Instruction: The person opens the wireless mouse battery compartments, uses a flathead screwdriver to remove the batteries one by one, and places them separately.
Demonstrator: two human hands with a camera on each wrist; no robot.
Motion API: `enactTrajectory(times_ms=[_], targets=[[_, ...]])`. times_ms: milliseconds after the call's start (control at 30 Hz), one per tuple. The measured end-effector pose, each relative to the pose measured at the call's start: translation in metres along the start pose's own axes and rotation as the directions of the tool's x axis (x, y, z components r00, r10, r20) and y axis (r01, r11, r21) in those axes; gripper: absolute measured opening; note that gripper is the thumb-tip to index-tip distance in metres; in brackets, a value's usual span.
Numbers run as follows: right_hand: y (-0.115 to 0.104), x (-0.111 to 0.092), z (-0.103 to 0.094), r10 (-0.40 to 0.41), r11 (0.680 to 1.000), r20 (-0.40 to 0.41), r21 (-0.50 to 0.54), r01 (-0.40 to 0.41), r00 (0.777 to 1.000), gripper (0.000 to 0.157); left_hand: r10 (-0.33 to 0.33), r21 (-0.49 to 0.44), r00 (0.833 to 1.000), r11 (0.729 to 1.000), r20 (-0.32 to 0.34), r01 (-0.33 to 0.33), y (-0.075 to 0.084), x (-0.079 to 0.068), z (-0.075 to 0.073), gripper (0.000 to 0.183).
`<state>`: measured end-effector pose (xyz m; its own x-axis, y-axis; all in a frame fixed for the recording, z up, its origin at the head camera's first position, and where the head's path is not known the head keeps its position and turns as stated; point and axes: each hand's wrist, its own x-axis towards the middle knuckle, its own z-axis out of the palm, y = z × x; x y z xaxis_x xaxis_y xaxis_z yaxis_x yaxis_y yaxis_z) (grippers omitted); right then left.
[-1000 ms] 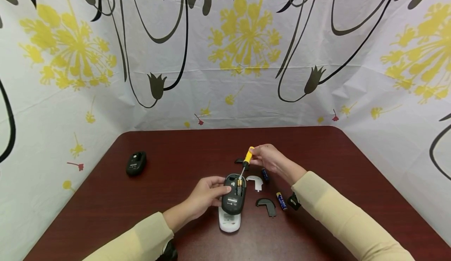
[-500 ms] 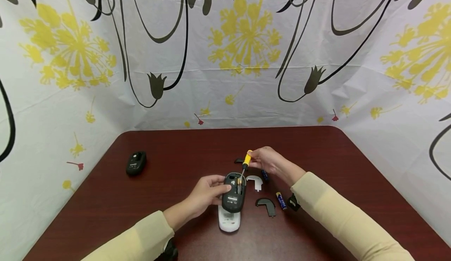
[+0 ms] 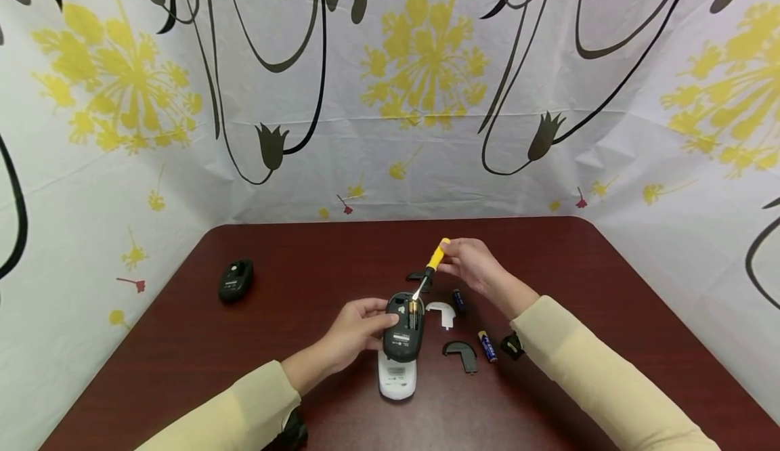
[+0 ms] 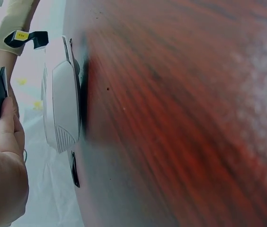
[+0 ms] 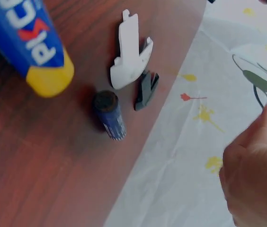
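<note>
My left hand [image 3: 356,329] grips a black computer mouse [image 3: 402,344], its underside facing up and its battery bay uncovered. Inside the bay lies a gold-ended battery [image 3: 414,307]. Between fingers and thumb, my right hand [image 3: 478,261] pinches the yellow handle of a screwdriver [image 3: 436,259], which slants down so its metal tip meets the upper end of the bay. Below the black mouse, a white mouse [image 3: 397,382] lies on the table; the left wrist view shows it side-on [image 4: 62,99], with the black mouse held clear of the tabletop.
Right of the mice lie a white battery cover [image 3: 445,314], a dark grey cover [image 3: 463,356], a blue-and-yellow battery [image 3: 487,347] and a dark blue battery [image 3: 458,301]. Another dark cover [image 3: 416,277] sits behind the screwdriver. A second black mouse [image 3: 235,281] rests at the table's far left.
The screwdriver dipped slightly, then rose up and to the right, now leaning more, its tip nearer the bay's upper end. The black mouse has shifted slightly away from the person.
</note>
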<state>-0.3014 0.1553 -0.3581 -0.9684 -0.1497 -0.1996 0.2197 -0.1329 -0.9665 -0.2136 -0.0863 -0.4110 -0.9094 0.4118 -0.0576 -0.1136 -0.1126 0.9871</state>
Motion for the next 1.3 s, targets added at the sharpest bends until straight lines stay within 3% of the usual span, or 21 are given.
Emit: enactTrajectory(times_ms=[167, 300, 400, 533, 667, 733, 800, 867, 933, 1033, 1167, 1233, 1300], targets=[[-0.005, -0.008, -0.001, -0.181, 0.983, 0.000, -0.025, 0.181, 0.983, 0.026, -0.004, -0.003, 1.000, 1.000, -0.005, 0.004, 0.001, 0.000, 0.001, 0.040], [-0.007, -0.018, 0.001, -0.362, 0.927, 0.040, -0.093, 0.364, 0.931, 0.023, -0.012, -0.010, 1.000, 1.000, -0.011, 0.012, 0.001, 0.000, 0.001, 0.041], [-0.009, -0.028, 0.005, -0.514, 0.839, 0.103, -0.144, 0.524, 0.852, 0.024, -0.019, -0.013, 1.000, 1.000, -0.018, 0.019, 0.001, 0.000, 0.001, 0.041], [-0.011, -0.041, 0.012, -0.684, 0.666, 0.211, -0.210, 0.716, 0.698, 0.021, -0.027, -0.017, 0.999, 0.999, -0.025, 0.027, 0.000, 0.000, 0.000, 0.041], [-0.012, -0.048, 0.018, -0.762, 0.507, 0.319, -0.249, 0.825, 0.564, 0.018, -0.031, -0.022, 0.999, 0.999, -0.024, 0.031, 0.000, 0.000, 0.000, 0.042], [-0.012, -0.050, 0.020, -0.773, 0.465, 0.356, -0.246, 0.850, 0.526, 0.019, -0.033, -0.020, 0.999, 0.999, -0.019, 0.033, 0.000, 0.000, 0.000, 0.042], [-0.013, -0.051, 0.020, -0.777, 0.442, 0.372, -0.251, 0.861, 0.508, 0.020, -0.032, -0.013, 0.999, 0.999, -0.018, 0.031, 0.000, 0.000, 0.000, 0.042], [-0.014, -0.052, 0.020, -0.771, 0.458, 0.367, -0.250, 0.853, 0.521, 0.019, -0.030, -0.006, 0.999, 1.000, -0.018, 0.029, 0.000, 0.000, 0.000, 0.042], [-0.015, -0.051, 0.019, -0.750, 0.511, 0.345, -0.240, 0.825, 0.565, 0.019, -0.027, 0.001, 0.999, 1.000, -0.020, 0.027, 0.000, 0.000, 0.000, 0.042], [-0.015, -0.046, 0.016, -0.682, 0.641, 0.293, -0.202, 0.740, 0.671, 0.019, -0.028, -0.001, 0.999, 1.000, -0.018, 0.028, -0.002, 0.000, 0.000, 0.042], [-0.010, -0.036, 0.010, -0.526, 0.819, 0.209, -0.137, 0.557, 0.825, 0.020, -0.031, -0.007, 0.999, 0.999, -0.009, 0.031, -0.006, -0.002, -0.001, 0.040], [-0.006, -0.030, 0.007, -0.436, 0.882, 0.167, -0.117, 0.457, 0.884, 0.019, -0.031, -0.010, 1.000, 0.999, -0.003, 0.031, -0.007, -0.002, -0.001, 0.040], [-0.003, -0.025, 0.003, -0.353, 0.926, 0.133, -0.094, 0.366, 0.926, 0.018, -0.030, -0.008, 1.000, 1.000, 0.002, 0.030, -0.008, -0.003, -0.001, 0.039]])
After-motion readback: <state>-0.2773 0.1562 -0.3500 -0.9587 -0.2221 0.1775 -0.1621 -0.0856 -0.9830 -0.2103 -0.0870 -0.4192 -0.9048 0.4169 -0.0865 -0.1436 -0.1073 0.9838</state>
